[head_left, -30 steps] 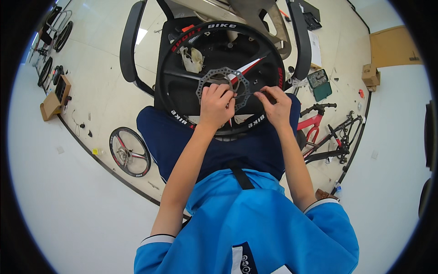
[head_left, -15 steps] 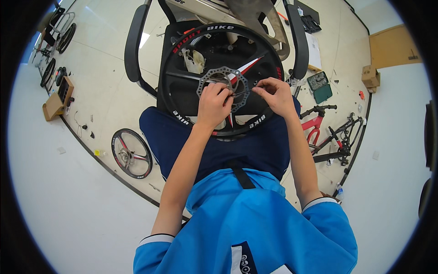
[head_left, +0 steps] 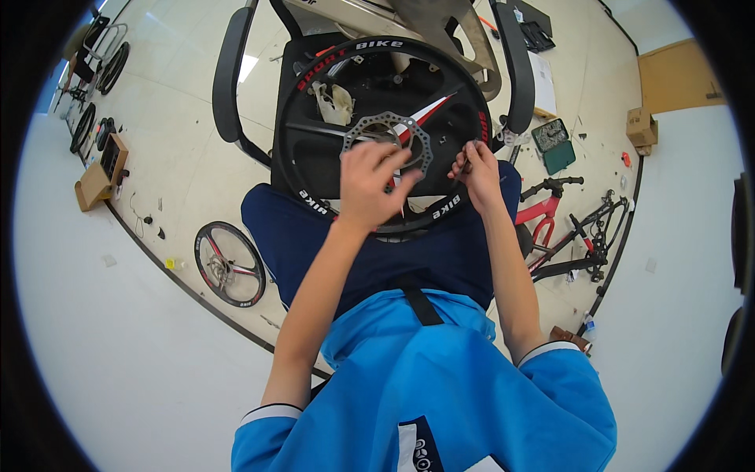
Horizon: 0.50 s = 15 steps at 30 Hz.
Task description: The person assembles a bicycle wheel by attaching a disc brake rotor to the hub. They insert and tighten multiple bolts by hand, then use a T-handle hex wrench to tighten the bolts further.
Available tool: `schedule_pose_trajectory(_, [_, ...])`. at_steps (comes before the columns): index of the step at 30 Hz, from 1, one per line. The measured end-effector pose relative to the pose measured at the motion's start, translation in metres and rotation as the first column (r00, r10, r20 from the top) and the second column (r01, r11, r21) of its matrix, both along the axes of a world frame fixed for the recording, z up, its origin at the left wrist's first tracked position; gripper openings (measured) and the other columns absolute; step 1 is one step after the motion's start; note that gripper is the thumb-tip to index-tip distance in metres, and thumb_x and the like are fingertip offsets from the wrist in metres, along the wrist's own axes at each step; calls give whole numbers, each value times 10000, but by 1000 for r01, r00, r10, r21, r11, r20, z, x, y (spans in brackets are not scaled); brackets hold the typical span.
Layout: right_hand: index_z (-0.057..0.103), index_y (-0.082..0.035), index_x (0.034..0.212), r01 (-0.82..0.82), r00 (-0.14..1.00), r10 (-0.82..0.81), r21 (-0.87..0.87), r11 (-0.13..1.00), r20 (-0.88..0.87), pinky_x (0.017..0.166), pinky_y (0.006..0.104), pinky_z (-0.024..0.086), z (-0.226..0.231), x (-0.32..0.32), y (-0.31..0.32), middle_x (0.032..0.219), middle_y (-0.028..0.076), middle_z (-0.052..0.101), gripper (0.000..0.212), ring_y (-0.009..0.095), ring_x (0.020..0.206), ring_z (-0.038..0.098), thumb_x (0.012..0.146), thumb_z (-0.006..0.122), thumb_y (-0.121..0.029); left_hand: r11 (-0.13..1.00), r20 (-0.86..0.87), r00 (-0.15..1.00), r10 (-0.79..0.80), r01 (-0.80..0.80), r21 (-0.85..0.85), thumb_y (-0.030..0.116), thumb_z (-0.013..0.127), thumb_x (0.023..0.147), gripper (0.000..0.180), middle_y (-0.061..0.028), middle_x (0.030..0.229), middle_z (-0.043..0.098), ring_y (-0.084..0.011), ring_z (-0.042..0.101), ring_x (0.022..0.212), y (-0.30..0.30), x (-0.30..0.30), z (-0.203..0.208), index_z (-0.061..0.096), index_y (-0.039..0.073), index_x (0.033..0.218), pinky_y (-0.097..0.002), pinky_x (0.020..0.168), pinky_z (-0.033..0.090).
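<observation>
Black bicycle wheel propped on lap, left hand spread loosely over its brake disc, right hand pinching a small part just right of disc, second wheel on floor left of lap.

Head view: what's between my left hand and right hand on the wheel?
In the head view, between left hand and right hand lie the brake disc's right edge and a red-white spoke of the black wheel.

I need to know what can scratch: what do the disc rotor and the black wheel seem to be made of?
The disc rotor looks like bare metal, probably steel: grey, matte, with cut-out holes and a scalloped edge. The black wheel has broad, smooth, glossy spokes with red and white graphics, which suggests moulded composite or plastic; the look leaves that open.
</observation>
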State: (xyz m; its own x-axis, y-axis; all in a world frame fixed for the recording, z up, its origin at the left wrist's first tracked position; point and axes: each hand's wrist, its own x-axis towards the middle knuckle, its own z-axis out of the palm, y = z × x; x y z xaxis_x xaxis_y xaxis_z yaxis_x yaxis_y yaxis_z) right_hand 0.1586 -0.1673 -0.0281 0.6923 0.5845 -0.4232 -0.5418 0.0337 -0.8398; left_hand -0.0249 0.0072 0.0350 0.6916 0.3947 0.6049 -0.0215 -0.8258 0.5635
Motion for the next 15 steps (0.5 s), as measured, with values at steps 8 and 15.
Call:
schedule_pose_trajectory(8, [604, 50, 1159, 200, 594, 441, -654, 729, 673, 909, 524, 541, -16, 14, 51, 1035, 323, 705, 368, 506, 1030, 672, 915, 706, -205, 957, -350, 890, -290, 271, -104, 372, 761, 901, 376, -153, 1024, 731, -342, 686, 975, 70, 78, 14, 743, 32, 1061, -390, 828, 531])
schedule_pose_trajectory(15, [609, 47, 1071, 237, 570, 456, -669, 705, 683, 863, 531, 551, -32, -2, 65, 961, 304, 711, 294, 486, 965, 690, 888, 692, -168, 967, -539, 805, -249, 175, -185, 485, 741, 900, 391, -42, 682, 731, -257, 722, 694, 72, 87, 8, 794, 99, 866, -361, 646, 535])
